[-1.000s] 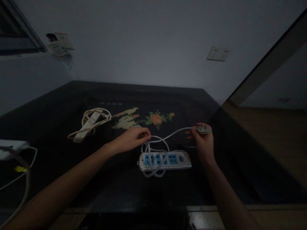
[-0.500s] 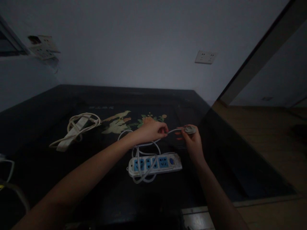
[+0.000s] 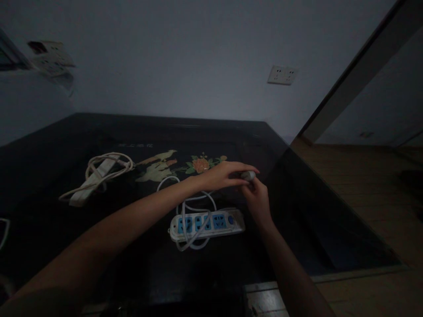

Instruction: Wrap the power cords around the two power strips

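A grey-white plug [image 3: 248,176] on a white cord is held up over the dark tabletop by both hands. My left hand [image 3: 228,174] reaches across from the left, thumb and fingers on either side of the plug. From below, my right hand [image 3: 256,196] grips the same plug; some of its fingers are hidden. Below the hands lies a white power strip [image 3: 237,221] with blue socket faces and a blue switch. Its white cord [image 3: 211,200] lies in loose loops over and behind it, and my left forearm covers part of it.
A second white power strip [image 3: 82,193], wrapped in its cord, lies at the left. The dark table [image 3: 158,273] bears a bird and flower picture [image 3: 200,165]. Wall sockets [image 3: 282,75] are at the back right, more sockets [image 3: 53,57] at the upper left. Wooden floor [image 3: 346,171] is on the right.
My left hand has moved right from the cord loops, along the cord, to the plug in my right hand. The plug has turned. The view has shifted to the right.
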The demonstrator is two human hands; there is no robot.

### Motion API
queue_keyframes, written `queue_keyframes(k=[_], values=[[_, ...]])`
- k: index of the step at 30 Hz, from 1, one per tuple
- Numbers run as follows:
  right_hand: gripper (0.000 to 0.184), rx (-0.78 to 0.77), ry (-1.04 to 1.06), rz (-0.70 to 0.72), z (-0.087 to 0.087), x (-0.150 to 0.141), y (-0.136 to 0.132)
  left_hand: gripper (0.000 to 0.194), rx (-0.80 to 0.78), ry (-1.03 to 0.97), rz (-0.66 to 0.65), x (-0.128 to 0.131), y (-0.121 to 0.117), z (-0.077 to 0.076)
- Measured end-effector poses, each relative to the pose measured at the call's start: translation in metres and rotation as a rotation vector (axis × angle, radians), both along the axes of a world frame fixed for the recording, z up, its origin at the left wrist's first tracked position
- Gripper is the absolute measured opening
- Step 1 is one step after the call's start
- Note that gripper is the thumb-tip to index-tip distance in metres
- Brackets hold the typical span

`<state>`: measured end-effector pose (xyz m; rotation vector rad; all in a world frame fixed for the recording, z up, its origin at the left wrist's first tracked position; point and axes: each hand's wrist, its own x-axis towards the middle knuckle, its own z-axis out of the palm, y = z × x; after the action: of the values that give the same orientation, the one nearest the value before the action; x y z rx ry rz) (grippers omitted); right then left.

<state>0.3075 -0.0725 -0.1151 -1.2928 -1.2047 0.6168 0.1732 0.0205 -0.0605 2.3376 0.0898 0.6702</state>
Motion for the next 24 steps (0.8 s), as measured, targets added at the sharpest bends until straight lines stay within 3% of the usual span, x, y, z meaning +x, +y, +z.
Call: queue_keyframes(k=[2, 6, 9, 13, 19, 24], values=[[0.033, -0.04, -0.04, 0.033, -0.002, 0.0, 0.002, 0.035, -0.082, -0.052, 0.087, -0.007, 0.004, 0.005], [0.023, -0.205, -0.478, 0.092, -0.003, -0.002, 0.004, 0.041, -0.224, -0.108, 0.175, -0.028, 0.012, 0.02], [0.017, -0.299, -0.643, 0.198, 0.004, -0.013, 0.005, 0.046, -0.207, -0.084, 0.22, -0.042, 0.014, 0.026], [0.016, -0.431, -0.877, 0.283, 0.015, -0.042, 0.011, 0.053, -0.195, -0.091, 0.268, -0.05, 0.013, 0.021], [0.011, -0.535, -1.078, 0.274, 0.016, -0.072, 0.022, 0.033, 0.073, -0.093, 0.38, -0.056, 0.011, 0.02], [0.013, -0.501, -1.059, 0.251, 0.011, -0.07, 0.019, 0.032, 0.251, 0.132, 0.429, -0.073, 0.033, 0.012]])
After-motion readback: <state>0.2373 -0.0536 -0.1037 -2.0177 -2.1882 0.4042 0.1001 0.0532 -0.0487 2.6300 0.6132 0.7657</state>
